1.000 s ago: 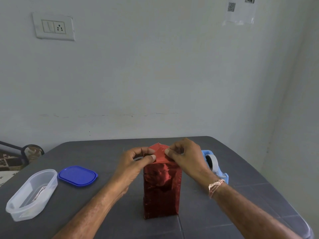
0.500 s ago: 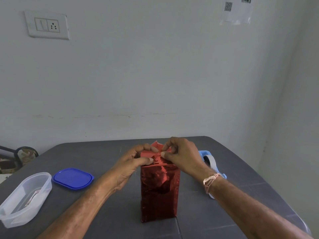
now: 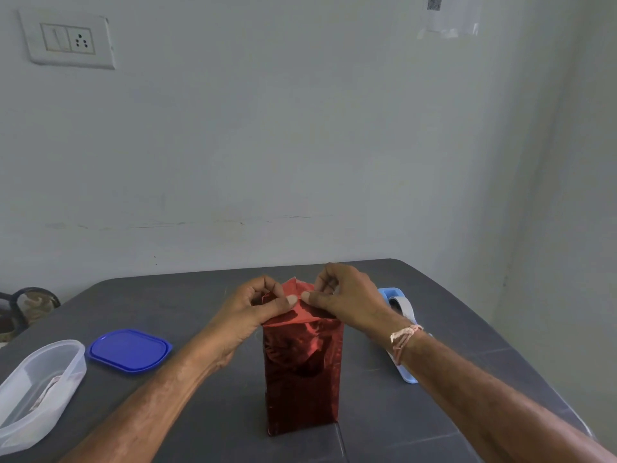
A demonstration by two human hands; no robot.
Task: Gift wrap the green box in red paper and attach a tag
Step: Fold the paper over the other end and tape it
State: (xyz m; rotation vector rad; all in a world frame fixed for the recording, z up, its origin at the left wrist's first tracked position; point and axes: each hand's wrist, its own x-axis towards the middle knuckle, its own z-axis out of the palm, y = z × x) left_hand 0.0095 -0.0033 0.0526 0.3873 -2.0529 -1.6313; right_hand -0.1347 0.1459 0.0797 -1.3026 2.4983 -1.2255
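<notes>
A tall box wrapped in shiny red paper (image 3: 302, 372) stands upright in the middle of the dark grey table (image 3: 187, 295). None of the green box shows through the paper. At its top the paper ends stick up in a loose flap. My left hand (image 3: 253, 312) pinches that flap from the left, thumb against fingers. My right hand (image 3: 347, 300) pinches it from the right, and the two thumbs nearly touch over the fold. No tag is in view.
A light blue tape dispenser (image 3: 399, 315) lies right of the box, partly behind my right wrist. A blue lid (image 3: 130, 350) and a clear plastic tub (image 3: 36, 392) with something inside sit at the left. The wall stands just behind the table.
Both hands have stayed at the top of the box, and their thumbs have drawn closer together over the paper flap. The box has not moved.
</notes>
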